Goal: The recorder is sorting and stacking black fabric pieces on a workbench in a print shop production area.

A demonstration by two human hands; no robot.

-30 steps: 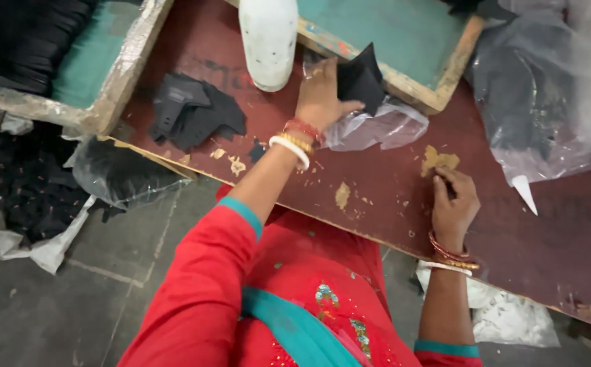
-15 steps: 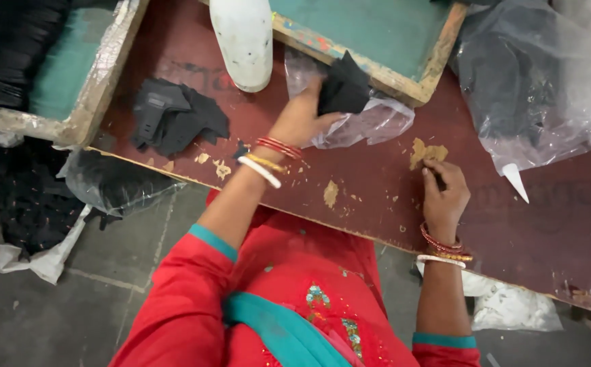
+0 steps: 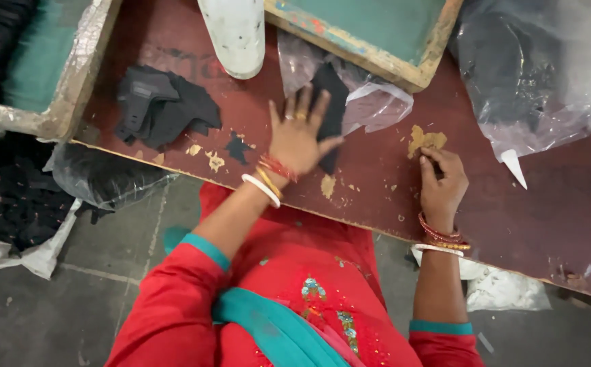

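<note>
Dark red desk (image 3: 513, 204), chipped; left hand (image 3: 299, 136) spread flat, fingers released, pressing on black fabric piece (image 3: 329, 109) lying just beyond its fingertips, long axis running away from body; right hand (image 3: 441, 183) loosely curled, well to the right, holding nothing

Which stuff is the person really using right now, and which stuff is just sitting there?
In use:
- left hand, spread flat on the black fabric piece
- clear plastic bag beneath that piece
- right hand, resting on the table

Just lying about:
- dark fabric pile
- white shoe form
- green wooden frame
</note>
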